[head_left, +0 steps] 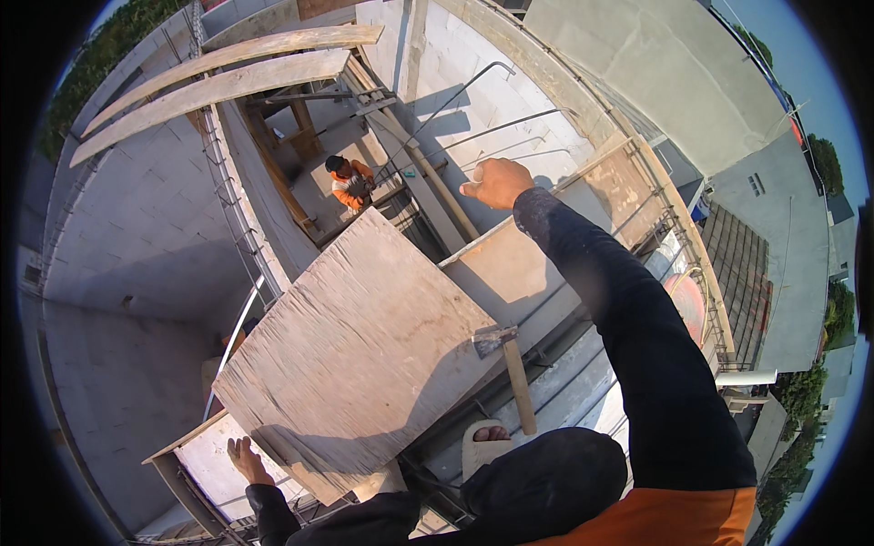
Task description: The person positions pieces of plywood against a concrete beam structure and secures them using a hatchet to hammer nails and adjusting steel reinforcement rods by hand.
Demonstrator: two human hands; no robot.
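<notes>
So the right grip (pixel 499 182) is out at 1 o'clock, fingers curled in; can't tell whether it's fully clenched or wrapped around something. Left grip (pixel 248 460) is down between 7 and 8, fingers loose and spread, not grasping anything I can see. It's just beside the big tan rectangular plywood sheet (pixel 355 346), which sits slightly toward 8 from centre; can't tell if they touch. At 5 o'clock there's a wooden-handled hammer with a grey metal head (pixel 520 387), head over the sheet's corner. A foot in a pale sandal (pixel 487 446) is near the handle, close to 6. Further off, between 10 and 11, a co-worker in orange and dark clothing (pixel 350 185) stands lower down, and beyond are two long pale wooden planks (pixel 214 96).
</notes>
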